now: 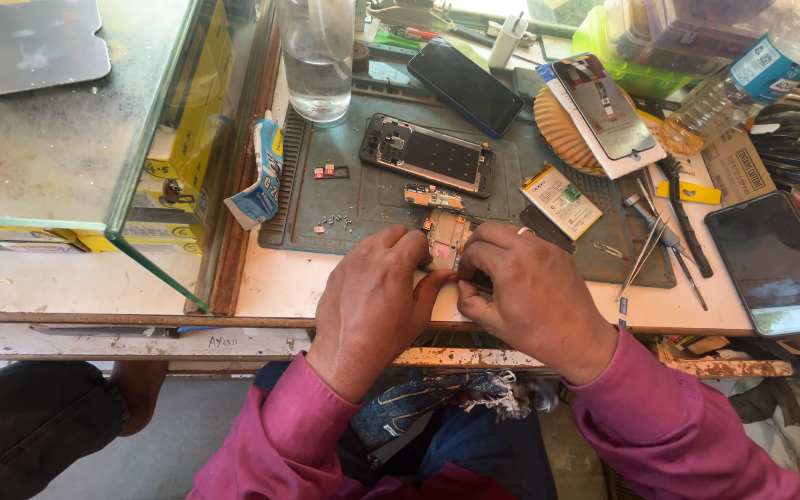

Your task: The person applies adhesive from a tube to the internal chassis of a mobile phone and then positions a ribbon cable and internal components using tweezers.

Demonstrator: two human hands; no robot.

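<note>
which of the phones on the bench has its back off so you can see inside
The opened phone on the grey mat, just beyond the hands. Its internals are exposed, while the dark phone behind it and the one at right show plain dark faces.

Sunlit worn wooden workbench (270, 292) beside a glass cabinet (94, 139)

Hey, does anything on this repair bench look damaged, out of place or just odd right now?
Yes. An opened phone lies on the grey mat with its back off and insides bare. Tiny screws sit loose nearby. A squeezed, crumpled tube leans off the mat's left edge. Both hands hold a small circuit board.
</note>
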